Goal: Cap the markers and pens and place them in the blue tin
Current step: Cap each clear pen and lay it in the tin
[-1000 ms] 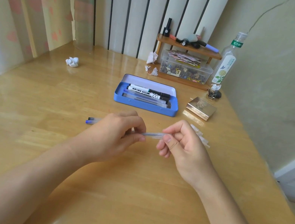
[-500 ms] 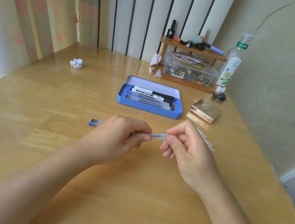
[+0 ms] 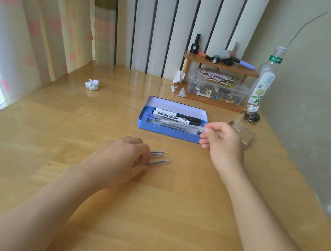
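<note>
The open blue tin [image 3: 167, 133] lies at the middle of the wooden table, with two black-and-white markers [image 3: 177, 117] and some clear pens in it. My right hand [image 3: 223, 143] is at the tin's right end and pinches a capped clear pen [image 3: 178, 124] that lies lengthwise over the tin. My left hand [image 3: 123, 157] rests on the table nearer to me, its fingers curled on two thin grey pens [image 3: 161, 161]. Their pointed tips stick out to the right. The hand hides the rest of them.
A gold box [image 3: 248, 135] sits right of the tin, partly behind my right hand. At the back stand a wooden shelf [image 3: 221, 67] over a clear box [image 3: 217, 89], a plastic bottle [image 3: 264, 80] and keys [image 3: 251, 117]. Crumpled paper [image 3: 92, 84] lies far left.
My hands have come apart. The right hand carried the clear pen away to the tin. The left hand dropped to the table onto the two loose pens.
</note>
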